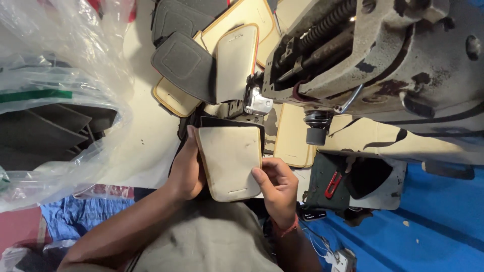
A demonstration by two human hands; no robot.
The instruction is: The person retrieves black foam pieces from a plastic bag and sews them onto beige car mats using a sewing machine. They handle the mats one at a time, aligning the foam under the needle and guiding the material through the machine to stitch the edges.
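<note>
Left hand [187, 168] and right hand [276, 182] both grip the cream padded rectangular panel [229, 161] just before the worn grey sewing machine [373, 60]. Risk: fingertips near the presser foot [257, 103]; a skewed feed could misalign the stitching.

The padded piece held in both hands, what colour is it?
Cream padded piece, with a dark piece behind it, seen in the head view.

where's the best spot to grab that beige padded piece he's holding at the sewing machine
Probably by its two long side edges, from below. The beige piece is flat and thin, its top end near the machine's foot; the left hand and right hand already pinch those edges.
</note>
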